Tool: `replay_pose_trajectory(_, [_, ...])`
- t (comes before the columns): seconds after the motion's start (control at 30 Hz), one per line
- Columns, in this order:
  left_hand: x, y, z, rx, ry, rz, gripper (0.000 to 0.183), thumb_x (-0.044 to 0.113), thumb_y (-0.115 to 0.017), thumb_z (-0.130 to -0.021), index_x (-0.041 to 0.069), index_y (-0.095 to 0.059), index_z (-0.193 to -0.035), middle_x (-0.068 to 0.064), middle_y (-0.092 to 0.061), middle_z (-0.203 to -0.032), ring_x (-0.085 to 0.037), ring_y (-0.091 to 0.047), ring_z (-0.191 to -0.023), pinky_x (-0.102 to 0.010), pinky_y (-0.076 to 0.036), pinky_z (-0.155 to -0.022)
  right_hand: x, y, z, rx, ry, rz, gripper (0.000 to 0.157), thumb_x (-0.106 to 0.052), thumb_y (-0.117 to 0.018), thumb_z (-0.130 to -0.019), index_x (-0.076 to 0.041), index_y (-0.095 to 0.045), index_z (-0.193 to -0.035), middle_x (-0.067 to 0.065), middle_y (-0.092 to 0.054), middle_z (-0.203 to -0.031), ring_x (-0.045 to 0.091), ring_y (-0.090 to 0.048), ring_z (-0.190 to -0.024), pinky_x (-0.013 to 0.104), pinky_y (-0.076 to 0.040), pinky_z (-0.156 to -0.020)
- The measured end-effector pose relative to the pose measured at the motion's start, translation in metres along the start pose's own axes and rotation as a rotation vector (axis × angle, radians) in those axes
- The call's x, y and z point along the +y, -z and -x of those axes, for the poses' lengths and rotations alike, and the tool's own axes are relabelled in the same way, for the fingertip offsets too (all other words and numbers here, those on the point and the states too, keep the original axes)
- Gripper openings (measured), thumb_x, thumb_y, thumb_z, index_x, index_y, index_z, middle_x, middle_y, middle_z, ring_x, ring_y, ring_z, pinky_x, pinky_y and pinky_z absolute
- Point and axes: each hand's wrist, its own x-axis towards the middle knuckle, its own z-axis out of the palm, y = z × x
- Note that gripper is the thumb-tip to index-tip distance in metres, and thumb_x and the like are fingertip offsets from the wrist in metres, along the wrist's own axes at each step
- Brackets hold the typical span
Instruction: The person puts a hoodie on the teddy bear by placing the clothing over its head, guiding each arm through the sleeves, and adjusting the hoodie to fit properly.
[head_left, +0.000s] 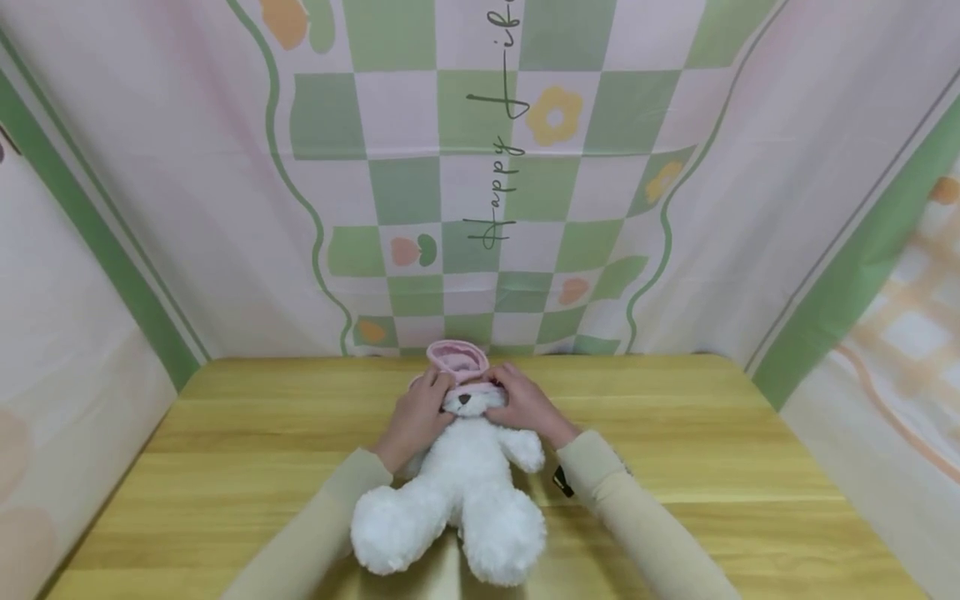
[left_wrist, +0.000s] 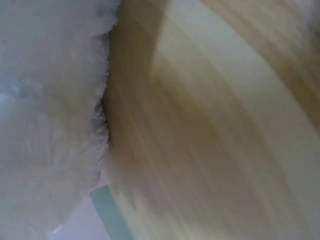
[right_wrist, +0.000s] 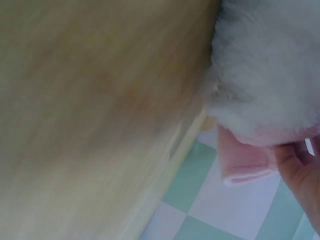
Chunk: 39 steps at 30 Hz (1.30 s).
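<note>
Working a pink cloth (head_left: 457, 359) over the head of a white plush toy (head_left: 470, 460) seems to be the step in hand. The toy lies on its back on the table (head_left: 735, 475), head near the far edge. The left hand (head_left: 417, 414) and right hand (head_left: 527, 405) grip the cloth at either side of the head, fingers bent, forearms angled inward. The next move probably calls for an even tug, keeping the face uncovered.
</note>
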Motion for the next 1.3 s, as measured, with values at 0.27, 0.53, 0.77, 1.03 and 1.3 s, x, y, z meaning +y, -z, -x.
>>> replay_pose_trajectory(0.27, [-0.006,-0.003,0.005,0.098,-0.033,0.083,0.034,0.012,-0.076,-0.076,0.008,-0.059,-0.105,-0.010,-0.058,-0.107,-0.027,-0.058,-0.090,-0.039,-0.054,-0.071,0.002,-0.005,0.004,0.133,0.051,-0.016,0.024,-0.006,-0.071,-0.075,-0.003,-0.061,-0.096,0.009,-0.057,-0.088,0.015,-0.051,-0.078,0.028,-0.049,-0.070])
replay_pose_trajectory(0.53, [-0.004,0.000,0.003,0.169,-0.224,-0.030,0.018,0.018,-0.070,-0.081,0.011,-0.055,-0.089,-0.005,-0.050,-0.094,-0.014,-0.048,-0.076,-0.024,-0.043,-0.058,0.006,-0.011,0.005,0.294,0.276,0.092,0.021,0.004,-0.071,-0.067,-0.008,-0.055,-0.073,0.004,-0.053,-0.072,0.013,-0.044,-0.068,0.025,-0.040,-0.065])
replay_pose_trajectory(0.77, [-0.003,0.002,0.002,0.113,-0.219,0.039,0.028,0.018,-0.074,-0.080,0.006,-0.059,-0.101,-0.009,-0.060,-0.104,-0.022,-0.060,-0.093,-0.032,-0.056,-0.075,0.011,0.000,0.018,0.115,0.116,-0.102,0.018,-0.006,-0.071,-0.081,-0.004,-0.057,-0.092,0.014,-0.053,-0.101,0.019,-0.053,-0.087,0.026,-0.051,-0.076])
replay_pose_trajectory(1.03, [-0.032,0.020,0.019,-0.136,-0.153,0.419,0.049,0.000,-0.060,-0.083,-0.002,-0.049,-0.132,-0.018,-0.053,-0.129,-0.031,-0.056,-0.114,-0.041,-0.050,-0.098,0.023,0.010,0.033,0.011,0.175,-0.041,0.040,0.013,-0.065,-0.074,0.004,-0.052,-0.111,0.019,-0.050,-0.117,0.033,-0.052,-0.110,0.048,-0.048,-0.097])
replay_pose_trajectory(1.3, [-0.029,0.023,0.032,-0.300,-0.069,0.427,0.077,0.026,-0.069,-0.084,0.004,-0.031,-0.148,-0.015,-0.031,-0.150,-0.034,-0.044,-0.131,-0.051,-0.042,-0.106,0.017,0.005,0.025,0.009,0.073,0.121,0.034,-0.006,-0.077,-0.076,-0.003,-0.059,-0.106,0.011,-0.064,-0.111,0.026,-0.060,-0.105,0.042,-0.051,-0.094])
